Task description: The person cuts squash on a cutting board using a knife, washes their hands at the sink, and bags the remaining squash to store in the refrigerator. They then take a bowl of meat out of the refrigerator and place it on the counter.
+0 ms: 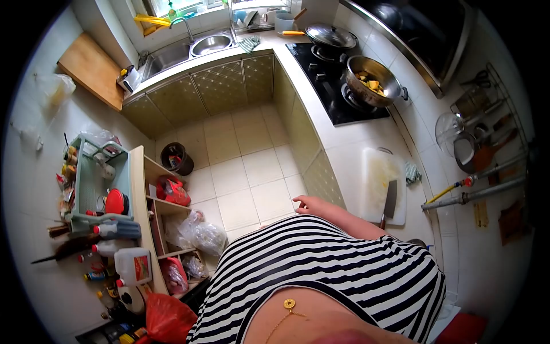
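My right hand [309, 203] hangs low in front of my striped shirt, over the tiled floor beside the cabinet front. Its fingers are loosely apart and nothing shows in them. My left hand is out of view. Nearest to the right arm, on the counter, a white cutting board [372, 178] carries yellowish stains. A kitchen knife [390, 200] lies on it, its dark handle towards me. Farther along, a two-handled pot [358, 86] with yellow-orange chunks in it stands on the black gas stove [335, 109].
A lidded pan [331, 35] sits on the back burner. The double sink [172, 60] is along the far wall. A dark bin [176, 159] stands on the floor at left, near shelves with bags, bottles and a green crate [86, 189]. A folded cloth [412, 173] lies beside the board.
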{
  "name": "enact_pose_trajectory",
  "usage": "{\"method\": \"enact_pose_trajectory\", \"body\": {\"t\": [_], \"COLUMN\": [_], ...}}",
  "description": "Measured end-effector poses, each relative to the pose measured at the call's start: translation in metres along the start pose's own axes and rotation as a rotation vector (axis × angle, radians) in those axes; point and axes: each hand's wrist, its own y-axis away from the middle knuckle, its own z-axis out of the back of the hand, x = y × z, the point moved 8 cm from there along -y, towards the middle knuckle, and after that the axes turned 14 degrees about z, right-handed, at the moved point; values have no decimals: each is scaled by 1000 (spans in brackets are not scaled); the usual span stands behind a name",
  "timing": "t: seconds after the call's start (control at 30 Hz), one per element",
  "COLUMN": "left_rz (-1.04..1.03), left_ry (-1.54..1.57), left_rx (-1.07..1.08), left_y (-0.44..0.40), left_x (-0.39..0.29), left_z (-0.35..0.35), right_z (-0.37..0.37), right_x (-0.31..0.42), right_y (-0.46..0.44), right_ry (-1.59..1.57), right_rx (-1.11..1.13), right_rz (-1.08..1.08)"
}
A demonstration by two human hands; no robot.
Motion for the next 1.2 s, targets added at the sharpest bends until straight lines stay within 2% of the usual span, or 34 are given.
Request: {"method": "enact_pose_trajectory", "body": {"t": [0.17, 0.23, 0.3, 0.33, 0.37, 0.4, 0.43, 0.47, 0.5, 0.53, 0.6, 0.63, 0.67, 0.73, 0.8, 0.87, 1.2], "left_rz": [-111, -188, -300, -417, -608, -871, -994, -1081, -1165, -1588, -2072, -2507, -2729, -2980, -3020, -3002, -2963], "left_ry": [16, 80, 250, 529, 656, 795, 737, 813, 739, 766, 868, 836, 675, 320, 101, 9, -13], "left_rx": [-43, -110, -192, -135, -241, -258, -464, -559, -841, -746, -639, -124, -40, -293, -497, -580, -774], "left_y": [-26, -35, -40, -57, -41, 16, 61, 134, 164, 234, 388, 455, 498, 541, 550, 543, 470], "left_x": [-120, -186, -268, -307, -363, -427, -474, -519, -538, -571, -609, -628, -637, -648, -677, -707, -837], "left_z": [54, 86, 131, 155, 196, 236, 279, 310, 353, 380, 395, 384, 366, 330, 304, 296, 318], "right_z": [61, 82, 107, 129, 151, 191, 243, 299, 357, 406, 481, 502, 512, 514, 505, 499, 535], "right_x": [16, 8, -13, -25, -30, -13, 21, 54, 104, 131, 204, 238, 269, 322, 361, 381, 401], "right_y": [-68, -86, -105, -117, -126, -137, -145, -151, -147, -139, -105, -83, -63, -45, -45, -58, -157], "right_ry": [36, 108, 176, 167, 156, 176, 204, 166, 241, 156, 214, 299, 387, 545, 668, 741, 945], "right_rx": [-107, -47, -19, -174, -325, -408, -525, -614, -760, -854, -1008, -1056, -1077, -1005, -871, -789, -772], "right_rz": [42, -63, -89, 58, 202, 285, 393, 484, 609, 640, 1026, 1204, 1396, 1725, 1964, 2061, 2119]}}
